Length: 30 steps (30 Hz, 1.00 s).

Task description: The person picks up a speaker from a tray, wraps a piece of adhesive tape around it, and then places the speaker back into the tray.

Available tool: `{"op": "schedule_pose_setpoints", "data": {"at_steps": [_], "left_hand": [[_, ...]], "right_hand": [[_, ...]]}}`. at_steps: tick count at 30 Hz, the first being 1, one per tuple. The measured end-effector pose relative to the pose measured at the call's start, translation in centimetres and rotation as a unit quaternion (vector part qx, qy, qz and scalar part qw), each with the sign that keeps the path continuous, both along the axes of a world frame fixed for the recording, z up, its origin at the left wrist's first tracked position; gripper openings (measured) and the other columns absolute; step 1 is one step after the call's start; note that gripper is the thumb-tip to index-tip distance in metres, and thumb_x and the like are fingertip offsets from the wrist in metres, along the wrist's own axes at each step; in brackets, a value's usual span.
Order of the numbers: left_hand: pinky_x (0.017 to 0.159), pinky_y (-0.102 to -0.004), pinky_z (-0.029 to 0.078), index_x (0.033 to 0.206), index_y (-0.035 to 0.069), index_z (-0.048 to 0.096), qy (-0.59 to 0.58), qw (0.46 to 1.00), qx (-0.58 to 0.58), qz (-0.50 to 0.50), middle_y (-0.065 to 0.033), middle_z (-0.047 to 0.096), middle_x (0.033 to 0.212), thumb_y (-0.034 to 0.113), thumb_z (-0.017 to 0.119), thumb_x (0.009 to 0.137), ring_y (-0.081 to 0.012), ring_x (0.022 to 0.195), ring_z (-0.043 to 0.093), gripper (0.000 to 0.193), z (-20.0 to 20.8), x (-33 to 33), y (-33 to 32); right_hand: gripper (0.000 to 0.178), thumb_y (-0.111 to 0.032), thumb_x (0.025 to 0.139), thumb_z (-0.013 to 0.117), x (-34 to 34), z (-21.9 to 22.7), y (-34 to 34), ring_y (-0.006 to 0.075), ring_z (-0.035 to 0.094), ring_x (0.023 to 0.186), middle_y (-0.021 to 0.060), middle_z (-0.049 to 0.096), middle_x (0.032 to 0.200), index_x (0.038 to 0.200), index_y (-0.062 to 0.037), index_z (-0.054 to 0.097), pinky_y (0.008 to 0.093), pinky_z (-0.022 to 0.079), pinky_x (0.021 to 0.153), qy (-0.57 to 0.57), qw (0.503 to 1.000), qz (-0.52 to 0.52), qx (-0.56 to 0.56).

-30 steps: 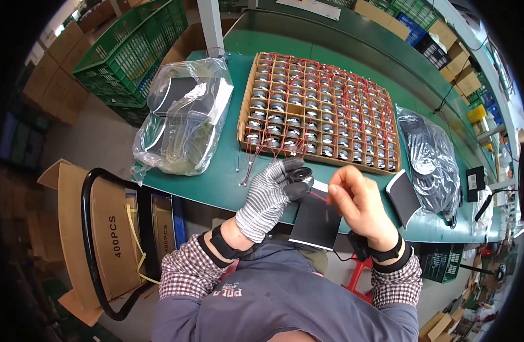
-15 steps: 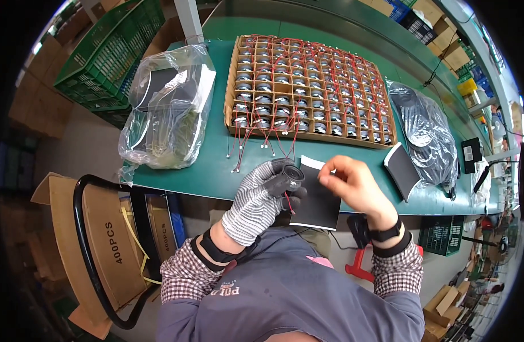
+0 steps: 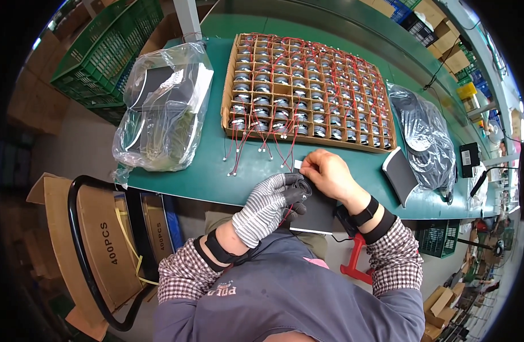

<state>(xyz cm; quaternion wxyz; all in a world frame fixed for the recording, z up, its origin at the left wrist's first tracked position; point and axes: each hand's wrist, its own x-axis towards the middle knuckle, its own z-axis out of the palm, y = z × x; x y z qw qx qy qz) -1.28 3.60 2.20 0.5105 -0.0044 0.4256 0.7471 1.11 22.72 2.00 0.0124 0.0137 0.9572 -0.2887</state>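
Note:
My left hand [image 3: 266, 206], in a grey striped glove with dark fingertips, grips a small round speaker [image 3: 302, 186] by its edge. Red wires [image 3: 289, 214] hang from the speaker. Just right of it, my bare right hand [image 3: 328, 175] is closed with thumb and fingers pinched together; what they hold, if anything, is hidden. Beneath both hands a black sheet [image 3: 319, 215] with pale ends lies over the table's front edge, partly covered by them. Beyond the hands stands a cardboard tray [image 3: 224, 114] divided into cells, with many similar speakers [image 3: 281, 113] and their red wires.
Left on the green table [image 3: 216, 176] lies a clear plastic bag [image 3: 159, 114] of black sheets. A curved black sheet [image 3: 400, 175] and a bag of black rings [image 3: 424, 134] lie to the right. A chair [image 3: 76, 228] and cardboard boxes stand at lower left.
My right hand has moved left and closed its fingers near the speaker. My left hand, still gripping the speaker, has shifted slightly right and down.

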Motion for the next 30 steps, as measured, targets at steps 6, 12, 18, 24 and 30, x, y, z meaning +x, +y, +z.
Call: {"op": "schedule_pose_setpoints", "data": {"at_steps": [6, 12, 18, 24, 30], "left_hand": [[0.058, -0.0243, 0.049, 0.112, 0.000, 0.052, 0.034, 0.999, -0.002, -0.004, -0.0078, 0.062, 0.093, 0.011, 0.059, 0.084, -0.0162, 0.073, 0.063, 0.031, -0.6, -0.1, 0.6], [0.060, -0.0246, 0.050, 0.112, -0.002, 0.052, 0.066, 0.998, -0.004, -0.004, -0.0086, 0.062, 0.092, 0.008, 0.058, 0.084, -0.0171, 0.077, 0.064, 0.030, -1.6, 0.1, 0.7], [0.058, -0.0248, 0.051, 0.113, -0.002, 0.051, 0.082, 0.997, -0.011, 0.002, -0.0093, 0.061, 0.094, 0.006, 0.058, 0.084, -0.0175, 0.077, 0.063, 0.031, -1.5, 0.3, 0.9], [0.054, -0.0260, 0.053, 0.115, -0.002, 0.049, 0.069, 0.997, -0.021, 0.013, -0.0103, 0.059, 0.097, 0.003, 0.059, 0.083, -0.0180, 0.077, 0.063, 0.034, -1.3, 0.4, 1.1], [0.055, -0.0255, 0.053, 0.116, -0.002, 0.049, 0.104, 0.994, -0.038, 0.015, -0.0103, 0.060, 0.097, 0.003, 0.058, 0.082, -0.0178, 0.077, 0.063, 0.035, -1.5, 0.2, 1.2]], "right_hand": [[0.011, -0.014, 0.075, 0.065, -0.1, 0.7, -0.1, 0.0284, 0.059, 0.076, 0.0105, 0.059, 0.078, 0.079, -0.0049, 0.061, 0.0360, 0.046, 0.067, -0.034, 0.999, -0.009, -0.014], [0.011, -0.017, 0.077, 0.063, -0.1, 0.5, -0.1, 0.0292, 0.059, 0.080, 0.0099, 0.060, 0.081, 0.079, -0.0068, 0.060, 0.0379, 0.047, 0.069, -0.028, 0.999, 0.016, 0.013], [0.012, -0.017, 0.077, 0.063, -0.1, 0.6, -0.1, 0.0292, 0.059, 0.078, 0.0106, 0.059, 0.080, 0.080, -0.0055, 0.059, 0.0377, 0.047, 0.068, -0.025, 1.000, 0.012, 0.006], [0.014, -0.017, 0.083, 0.060, 0.7, 1.2, 1.8, 0.0184, 0.057, 0.070, 0.0062, 0.054, 0.073, 0.080, -0.0040, 0.055, 0.0320, 0.047, 0.061, -0.082, 0.983, -0.028, -0.165], [0.011, -0.015, 0.087, 0.056, 2.6, 2.1, 7.1, 0.0099, 0.048, 0.064, 0.0005, 0.052, 0.076, 0.084, -0.0055, 0.052, 0.0256, 0.041, 0.057, 0.021, 0.820, -0.137, -0.555]]}}
